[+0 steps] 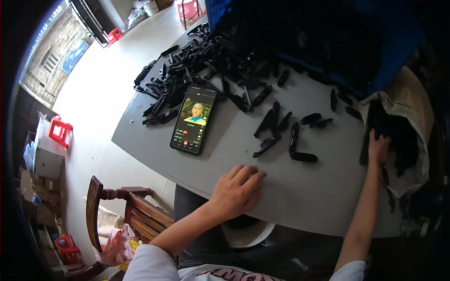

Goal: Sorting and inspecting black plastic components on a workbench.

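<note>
At the near edge of the grey table, my left hand (238, 191) rests with its fingers curled in. Its palm faces down, so anything under the fingers is hidden. Over on the right, my right hand (378, 149) reaches into the mouth of a pale sack (422, 136). Black plastic parts (405, 140) fill the sack around it; my fingertips are lost among them, so I cannot see a grip. Several loose black parts (303, 157) lie on the tabletop between my hands. A phone (186, 145) with a lit screen lies face up beyond my left hand.
A large heap of black parts (187, 70) covers the far left of the table (225, 140). Behind it stands a blue crate (398, 51) holding a dark mass. A wooden chair (96, 206) is at left, and a white basin (262, 234) sits under the near edge.
</note>
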Demonstrator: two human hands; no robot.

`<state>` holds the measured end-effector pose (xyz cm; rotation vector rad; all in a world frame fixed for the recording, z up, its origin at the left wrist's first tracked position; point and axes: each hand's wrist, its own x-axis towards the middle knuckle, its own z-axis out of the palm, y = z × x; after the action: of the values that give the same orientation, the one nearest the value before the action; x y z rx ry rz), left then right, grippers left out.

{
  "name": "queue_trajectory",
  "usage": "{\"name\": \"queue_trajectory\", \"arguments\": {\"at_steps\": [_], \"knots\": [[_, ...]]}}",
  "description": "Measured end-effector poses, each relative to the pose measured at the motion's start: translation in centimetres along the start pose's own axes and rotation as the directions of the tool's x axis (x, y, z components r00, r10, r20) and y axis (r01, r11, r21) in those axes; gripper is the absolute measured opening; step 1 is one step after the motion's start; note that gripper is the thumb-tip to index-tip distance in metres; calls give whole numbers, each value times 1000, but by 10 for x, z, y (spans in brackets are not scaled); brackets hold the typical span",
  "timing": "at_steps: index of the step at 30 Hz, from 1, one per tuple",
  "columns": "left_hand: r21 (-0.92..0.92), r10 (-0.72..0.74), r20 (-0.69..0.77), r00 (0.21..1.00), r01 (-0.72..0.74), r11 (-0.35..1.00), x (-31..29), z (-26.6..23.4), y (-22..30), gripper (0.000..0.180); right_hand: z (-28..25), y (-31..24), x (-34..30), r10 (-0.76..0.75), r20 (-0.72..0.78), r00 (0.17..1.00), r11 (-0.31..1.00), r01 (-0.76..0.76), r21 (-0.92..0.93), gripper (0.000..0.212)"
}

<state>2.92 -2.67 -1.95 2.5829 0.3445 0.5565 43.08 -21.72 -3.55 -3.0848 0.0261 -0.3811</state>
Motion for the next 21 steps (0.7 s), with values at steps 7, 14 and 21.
{"name": "queue_trajectory", "arguments": {"at_steps": [7, 14, 21], "knots": [[139, 233, -53, 971, -224, 965, 90, 33, 17, 56, -11, -18, -28, -96, -2, 995, 995, 96, 40, 62], [431, -45, -335, 941, 196, 881, 175, 45, -65, 59, -16, -39, -59, -173, -96, 980, 981, 180, 68, 54], [407, -217, -504, 836, 452, 794, 223, 48, -116, 60, -4, -56, -72, -316, -259, 913, 941, 336, 36, 52]]}}
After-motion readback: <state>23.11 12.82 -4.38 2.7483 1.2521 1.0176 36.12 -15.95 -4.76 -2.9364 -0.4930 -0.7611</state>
